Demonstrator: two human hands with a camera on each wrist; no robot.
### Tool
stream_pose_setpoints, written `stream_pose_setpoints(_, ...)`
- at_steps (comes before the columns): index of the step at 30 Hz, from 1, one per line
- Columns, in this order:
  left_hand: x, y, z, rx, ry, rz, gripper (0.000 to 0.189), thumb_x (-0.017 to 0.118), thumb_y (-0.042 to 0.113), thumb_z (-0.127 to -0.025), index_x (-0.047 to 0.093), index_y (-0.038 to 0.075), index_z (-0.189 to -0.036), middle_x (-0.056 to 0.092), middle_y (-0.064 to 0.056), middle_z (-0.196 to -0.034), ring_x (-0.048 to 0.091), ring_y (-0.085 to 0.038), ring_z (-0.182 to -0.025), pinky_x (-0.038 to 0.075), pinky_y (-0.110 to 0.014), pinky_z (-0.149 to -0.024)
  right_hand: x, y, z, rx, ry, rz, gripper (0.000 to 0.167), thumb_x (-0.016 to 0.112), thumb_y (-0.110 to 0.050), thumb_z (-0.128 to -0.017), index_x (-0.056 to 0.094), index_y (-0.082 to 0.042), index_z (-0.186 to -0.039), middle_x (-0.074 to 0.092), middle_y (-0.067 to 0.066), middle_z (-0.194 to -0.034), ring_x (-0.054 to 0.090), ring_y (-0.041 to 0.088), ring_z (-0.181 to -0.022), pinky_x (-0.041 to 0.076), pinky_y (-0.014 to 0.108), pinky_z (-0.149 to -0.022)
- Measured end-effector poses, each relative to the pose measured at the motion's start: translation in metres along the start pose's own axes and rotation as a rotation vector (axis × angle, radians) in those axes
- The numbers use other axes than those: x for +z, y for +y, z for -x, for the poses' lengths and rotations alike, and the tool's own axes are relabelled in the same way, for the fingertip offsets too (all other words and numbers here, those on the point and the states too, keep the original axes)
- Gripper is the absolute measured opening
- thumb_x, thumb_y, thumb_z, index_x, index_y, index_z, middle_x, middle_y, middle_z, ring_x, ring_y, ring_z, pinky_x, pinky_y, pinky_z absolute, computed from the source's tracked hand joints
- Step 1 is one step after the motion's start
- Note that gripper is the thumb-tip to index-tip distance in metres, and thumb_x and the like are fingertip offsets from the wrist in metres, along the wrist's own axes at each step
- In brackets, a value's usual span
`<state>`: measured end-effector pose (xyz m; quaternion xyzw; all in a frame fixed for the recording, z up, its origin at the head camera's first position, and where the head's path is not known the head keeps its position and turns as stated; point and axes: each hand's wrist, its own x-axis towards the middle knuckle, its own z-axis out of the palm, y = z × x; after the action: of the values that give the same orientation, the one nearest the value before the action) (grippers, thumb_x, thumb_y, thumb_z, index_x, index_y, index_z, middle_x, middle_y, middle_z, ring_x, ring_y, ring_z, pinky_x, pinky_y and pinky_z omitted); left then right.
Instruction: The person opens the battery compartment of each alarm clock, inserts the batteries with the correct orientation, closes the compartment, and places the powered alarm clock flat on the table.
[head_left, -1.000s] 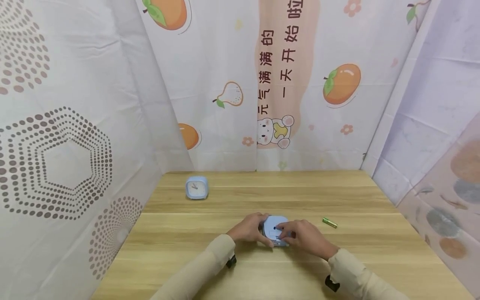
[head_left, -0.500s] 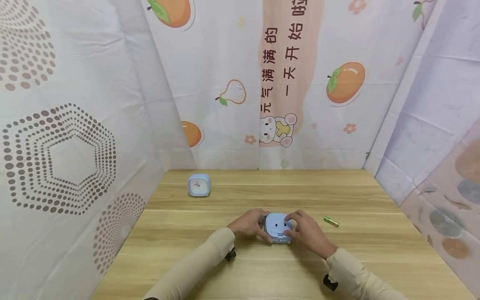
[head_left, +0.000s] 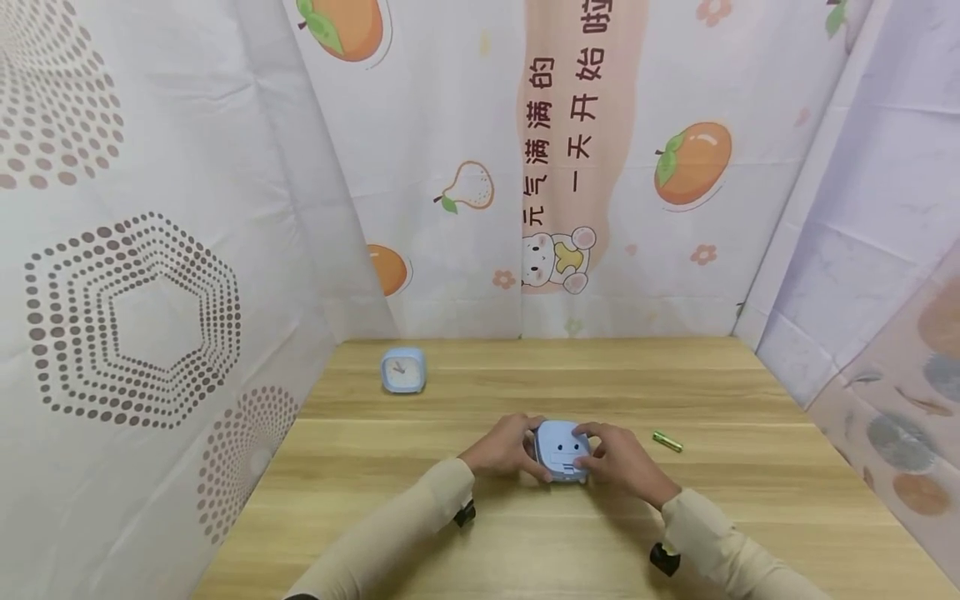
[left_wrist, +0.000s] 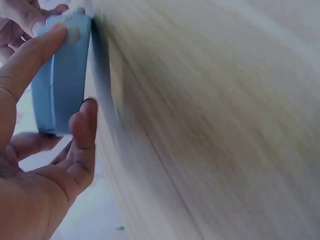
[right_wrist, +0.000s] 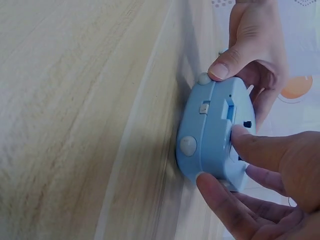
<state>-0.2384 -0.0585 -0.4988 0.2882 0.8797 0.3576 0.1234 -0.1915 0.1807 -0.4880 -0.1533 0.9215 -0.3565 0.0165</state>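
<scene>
A light blue alarm clock [head_left: 557, 435] lies face down on the wooden table, its back upward with two small black knobs and a battery cover. My left hand [head_left: 501, 450] grips its left side, the thumb at a round white foot [left_wrist: 73, 34] and fingers curled round the far side. From the right, my right hand [head_left: 626, 462] holds the clock too; in the right wrist view its thumb [right_wrist: 250, 147] presses on the back beside the cover slot, while a fingertip touches the side edge near another white foot [right_wrist: 188, 145]. The clock's face is hidden.
A green battery [head_left: 667, 442] lies on the table to the right of the hands. At the back left stands a second light blue clock [head_left: 403, 371], upright, dial showing. Printed curtains [head_left: 442, 100] hang behind the table and along both sides.
My right hand has shifted from the middle of the clock's back toward its right edge, uncovering both knobs. My left hand keeps its grip. The view has drifted slightly.
</scene>
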Motion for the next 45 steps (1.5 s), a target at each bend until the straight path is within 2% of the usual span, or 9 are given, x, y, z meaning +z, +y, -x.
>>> stream_pose_setpoints(4,0.003,0.005,0.003,-0.013,0.067,-0.055,0.094,0.098,0.036,-0.068,0.056,0.012,-0.148,0.056,-0.002,-0.118,0.055,-0.009,-0.097,0.05,-0.023,-0.082,0.001,0.002,0.001,0.018,0.01,-0.048,0.049,0.085,-0.008,-0.085,0.066,-0.007,-0.13,0.073,0.015,-0.111,0.069,0.017,-0.081,0.057,0.031,-0.065)
stream_pose_setpoints(9,0.003,0.012,0.005,0.014,0.128,-0.097,0.099,0.097,0.035,-0.071,0.049,0.008,-0.152,0.056,-0.008,-0.128,0.055,-0.013,-0.105,0.051,-0.024,-0.086,0.004,0.005,-0.001,-0.014,0.017,-0.112,0.069,0.083,0.001,-0.084,0.053,-0.005,-0.146,0.057,0.028,-0.141,0.073,0.028,-0.095,0.061,0.035,-0.073)
stream_pose_setpoints(18,0.016,0.019,0.01,0.059,0.207,-0.138,0.097,0.094,0.037,-0.074,0.046,0.01,-0.154,0.051,-0.009,-0.135,0.055,-0.014,-0.11,0.052,-0.026,-0.09,0.006,0.012,-0.003,-0.09,-0.048,-0.157,0.085,0.085,-0.001,-0.083,0.039,-0.003,-0.154,0.045,0.032,-0.151,0.07,0.035,-0.106,0.06,0.041,-0.082)
stream_pose_setpoints(25,0.022,0.026,0.011,0.109,0.246,-0.124,0.095,0.093,0.027,-0.078,0.042,0.006,-0.155,0.046,-0.009,-0.137,0.055,-0.015,-0.114,0.052,-0.021,-0.089,0.01,0.008,-0.004,-0.021,-0.115,-0.281,0.101,0.087,-0.033,-0.085,0.023,-0.012,-0.161,0.032,0.024,-0.162,0.058,0.042,-0.126,0.052,0.054,-0.098)
stream_pose_setpoints(29,0.025,0.031,0.011,0.197,0.259,-0.188,0.09,0.092,0.025,-0.079,0.044,0.007,-0.153,0.044,-0.009,-0.135,0.056,-0.015,-0.111,0.051,-0.018,-0.087,0.014,0.003,-0.005,0.024,-0.083,-0.355,0.095,0.081,-0.043,-0.089,0.025,-0.011,-0.159,0.038,0.022,-0.159,0.061,0.034,-0.121,0.054,0.05,-0.096)
stream_pose_setpoints(33,0.029,0.032,0.013,0.316,0.269,-0.306,0.078,0.089,0.021,-0.082,0.05,0.013,-0.148,0.044,-0.011,-0.133,0.057,-0.016,-0.107,0.05,-0.016,-0.085,0.019,0.001,-0.004,0.032,-0.049,-0.386,0.089,0.085,-0.035,-0.087,0.031,-0.015,-0.155,0.057,0.019,-0.14,0.065,0.025,-0.11,0.056,0.039,-0.087)
stream_pose_setpoints(36,0.032,0.031,0.016,0.361,0.277,-0.335,0.067,0.087,0.013,-0.084,0.055,0.015,-0.144,0.043,-0.011,-0.128,0.056,-0.016,-0.102,0.049,-0.014,-0.082,0.022,0.0,-0.003,0.025,-0.07,-0.447,0.085,0.084,-0.027,-0.089,0.031,-0.019,-0.155,0.064,0.019,-0.127,0.067,0.024,-0.103,0.057,0.036,-0.08)
stream_pose_setpoints(41,0.031,0.027,0.015,0.322,0.294,-0.283,0.069,0.086,0.015,-0.085,0.054,0.012,-0.146,0.047,-0.01,-0.126,0.059,-0.015,-0.103,0.05,-0.013,-0.08,0.022,-0.001,-0.004,0.043,-0.057,-0.522,0.073,0.076,-0.009,-0.092,0.035,-0.014,-0.152,0.064,0.021,-0.126,0.067,0.027,-0.1,0.06,0.04,-0.071)
stream_pose_setpoints(45,0.021,0.02,0.013,0.235,0.346,-0.229,0.073,0.089,0.025,-0.083,0.055,0.01,-0.146,0.055,-0.007,-0.125,0.061,-0.014,-0.103,0.052,-0.018,-0.082,0.018,0.001,-0.01,0.02,-0.041,-0.469,0.066,0.074,-0.002,-0.089,0.04,-0.006,-0.146,0.066,0.021,-0.125,0.066,0.026,-0.097,0.061,0.038,-0.068)
